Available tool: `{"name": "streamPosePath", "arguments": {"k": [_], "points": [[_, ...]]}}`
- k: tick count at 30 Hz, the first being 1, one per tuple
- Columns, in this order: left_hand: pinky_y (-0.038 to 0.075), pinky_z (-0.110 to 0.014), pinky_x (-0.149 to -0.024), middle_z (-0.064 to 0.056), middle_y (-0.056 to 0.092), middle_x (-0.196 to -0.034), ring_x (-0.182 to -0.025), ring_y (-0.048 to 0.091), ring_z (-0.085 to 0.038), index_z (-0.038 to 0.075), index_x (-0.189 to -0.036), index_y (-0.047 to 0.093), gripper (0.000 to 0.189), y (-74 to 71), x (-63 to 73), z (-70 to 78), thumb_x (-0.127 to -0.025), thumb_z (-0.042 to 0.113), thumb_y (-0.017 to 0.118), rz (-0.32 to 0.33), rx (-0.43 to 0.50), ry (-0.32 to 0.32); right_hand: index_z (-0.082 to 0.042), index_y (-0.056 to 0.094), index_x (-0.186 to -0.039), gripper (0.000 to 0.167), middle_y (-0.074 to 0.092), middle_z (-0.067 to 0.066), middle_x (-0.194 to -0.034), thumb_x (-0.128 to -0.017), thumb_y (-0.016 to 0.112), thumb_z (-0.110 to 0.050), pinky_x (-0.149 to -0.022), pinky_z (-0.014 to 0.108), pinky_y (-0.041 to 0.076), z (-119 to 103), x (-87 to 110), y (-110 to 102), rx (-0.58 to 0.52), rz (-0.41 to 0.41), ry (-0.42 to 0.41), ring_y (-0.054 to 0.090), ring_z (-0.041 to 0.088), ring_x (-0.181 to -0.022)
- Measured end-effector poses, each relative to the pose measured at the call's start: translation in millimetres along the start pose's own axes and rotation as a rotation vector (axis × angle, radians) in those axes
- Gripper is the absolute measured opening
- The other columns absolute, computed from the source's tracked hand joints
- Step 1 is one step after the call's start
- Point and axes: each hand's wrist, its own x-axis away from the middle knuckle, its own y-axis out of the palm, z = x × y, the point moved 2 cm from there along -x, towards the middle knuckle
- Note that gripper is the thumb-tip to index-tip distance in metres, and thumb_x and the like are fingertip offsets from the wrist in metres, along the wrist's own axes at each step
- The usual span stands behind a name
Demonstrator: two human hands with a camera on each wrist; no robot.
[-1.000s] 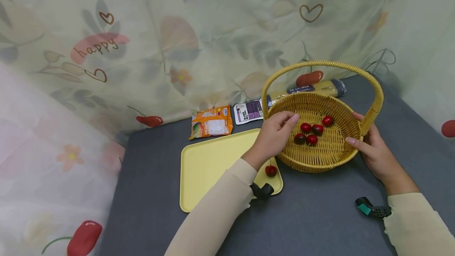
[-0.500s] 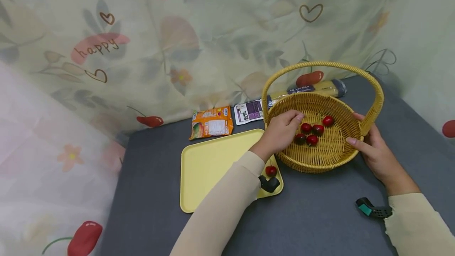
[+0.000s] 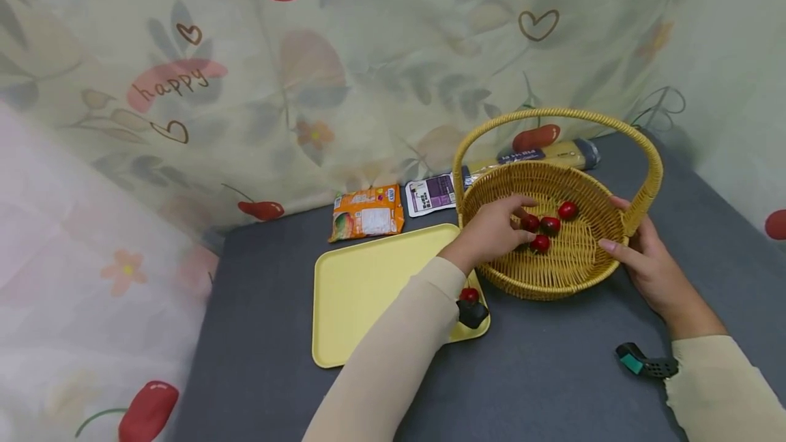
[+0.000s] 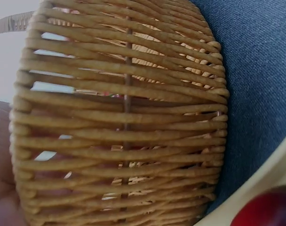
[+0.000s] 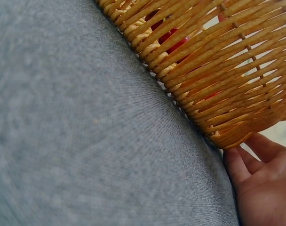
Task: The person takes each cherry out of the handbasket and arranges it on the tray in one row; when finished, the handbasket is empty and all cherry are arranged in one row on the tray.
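Observation:
Several red cherries (image 3: 550, 226) lie in a wicker basket (image 3: 571, 268) with a tall arched handle. My left hand (image 3: 491, 234) reaches over its left rim, thumb and fingers spread apart beside a cherry (image 3: 530, 224). The darker cherry at the left of the group is hidden behind this hand. On the basket's right side, my right hand (image 3: 651, 271) grips the rim by the handle's foot, thumb inside. In the right wrist view, fingers (image 5: 237, 165) touch the basket's wall. Woven strands (image 4: 124, 103) fill most of the left wrist view.
Under my left forearm lies a yellow tray (image 3: 362, 292), with one cherry (image 3: 469, 295) near its right corner. Along the back stand an orange snack packet (image 3: 367, 213), a purple-and-white pouch (image 3: 430, 194) and a bag of spaghetti (image 3: 559, 154).
My left hand has moved right and deeper into the basket, its thumb and fingers parting. It now covers the darker cherry. My right hand keeps its grip on the rim.

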Motion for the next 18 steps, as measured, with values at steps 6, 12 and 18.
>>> {"name": "streamPosePath", "arguments": {"k": [6, 12, 18], "points": [[0.052, -0.021, -0.093, 0.001, 0.07, -0.129, -0.117, 0.064, -0.013, 0.017, -0.152, 0.063, 0.061, 6.8, -7.2, 2.0, -0.096, 0.008, 0.085, -0.014, -0.102, -0.027, -0.012, 0.027, -0.171, 0.072, 0.04, 0.01, -0.156, -0.107, 0.049, 0.014, -0.099, 0.018, 0.047, -1, 0.5, -1, 0.002, -0.004, 0.008, 0.051, 0.015, -0.136], [0.051, -0.021, -0.084, 0.005, 0.07, -0.113, -0.097, 0.061, -0.009, 0.015, -0.137, 0.072, 0.044, 13.1, -10.4, 0.9, -0.095, 0.006, 0.082, -0.037, -0.272, -0.056, -0.013, 0.026, -0.172, 0.074, 0.038, 0.011, -0.157, -0.107, 0.051, 0.013, -0.099, 0.018, 0.046, 0, 0.7, -1, 0.021, 0.004, 0.026, 0.048, 0.017, -0.137], [0.05, -0.021, -0.085, 0.007, 0.072, -0.118, -0.098, 0.059, -0.009, 0.018, -0.131, 0.077, 0.034, 16.9, -10.2, 1.1, -0.098, 0.01, 0.078, -0.048, -0.369, -0.075, -0.013, 0.026, -0.172, 0.074, 0.035, 0.013, -0.159, -0.107, 0.052, 0.012, -0.098, 0.017, 0.047, 1, 0.7, -2, 0.04, 0.01, 0.033, 0.047, 0.018, -0.138]]}}
